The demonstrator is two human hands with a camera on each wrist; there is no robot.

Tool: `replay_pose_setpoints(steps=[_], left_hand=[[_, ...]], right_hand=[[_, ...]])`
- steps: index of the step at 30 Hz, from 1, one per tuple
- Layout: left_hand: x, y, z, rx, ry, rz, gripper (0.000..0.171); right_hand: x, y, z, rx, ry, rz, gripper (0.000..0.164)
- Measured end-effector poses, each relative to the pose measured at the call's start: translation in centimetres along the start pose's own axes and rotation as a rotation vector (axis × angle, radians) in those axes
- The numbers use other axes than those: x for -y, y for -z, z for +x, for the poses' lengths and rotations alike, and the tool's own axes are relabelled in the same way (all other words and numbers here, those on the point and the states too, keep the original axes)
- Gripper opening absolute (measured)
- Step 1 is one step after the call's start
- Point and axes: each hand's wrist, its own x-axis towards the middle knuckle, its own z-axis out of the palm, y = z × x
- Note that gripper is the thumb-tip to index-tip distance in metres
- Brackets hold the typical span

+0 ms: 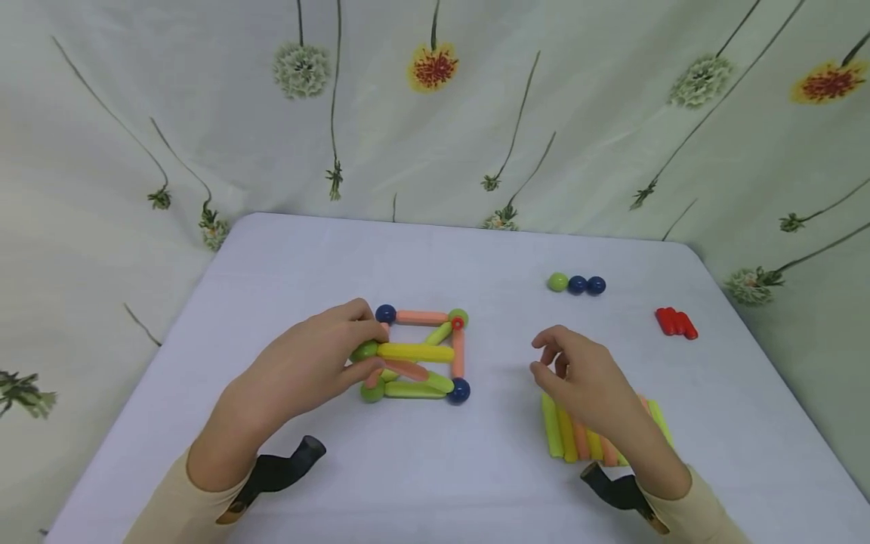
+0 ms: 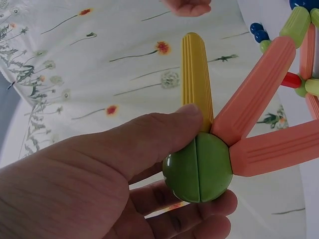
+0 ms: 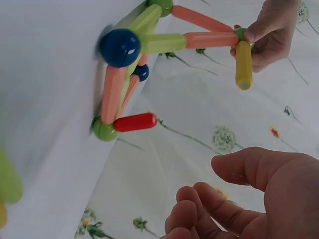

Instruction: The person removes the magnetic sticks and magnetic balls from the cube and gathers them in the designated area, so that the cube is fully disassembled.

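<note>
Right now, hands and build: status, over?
Left hand pinching green ball, yellow rod attached. Right hand empty, near loose rods. Rod frame linked to that ball. Possible snag: upright red rod at frame corner.

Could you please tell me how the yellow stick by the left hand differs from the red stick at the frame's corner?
Pose: the yellow stick lies roughly level, while the red stick stands up from the table.
Support: the yellow stick's green ball is pinched by the left hand above the table; the red stick's green ball rests on the table.
Shared: each has one end at a green ball and the other end free.
</note>
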Motion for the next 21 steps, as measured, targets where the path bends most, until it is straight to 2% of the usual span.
replay_pose_setpoints(steps=[3, 8, 12, 15, 21], left_hand=[[0.0, 0.0, 0.0, 0.007, 0.007, 0.008, 0.023], [0.0, -0.1, 0.0, 0.011, 0.013, 0.015, 0.020], [0.0, -0.1, -0.1, 0.011, -0.001, -0.010, 0.021], [0.2, -0.1, -0.3, 0.012, -0.020, -0.044, 0.024], [0.6, 0.2, -0.4, 0.004, -0.043, -0.093, 0.024]], right_hand=[[2.0, -0.8, 0.7, 0.013, 0.130, 0.075, 0.026], [5.1, -2.1, 2.0, 0.092, 0.392, 0.229, 0.040], [6.9, -3.5, 3.2, 0.124, 0.529, 0.248, 0.041], [7.7, -4.4, 3.7, 0.118, 0.558, 0.225, 0.034], [8.5, -5.0, 3.7, 0.080, 0.553, 0.209, 0.024]])
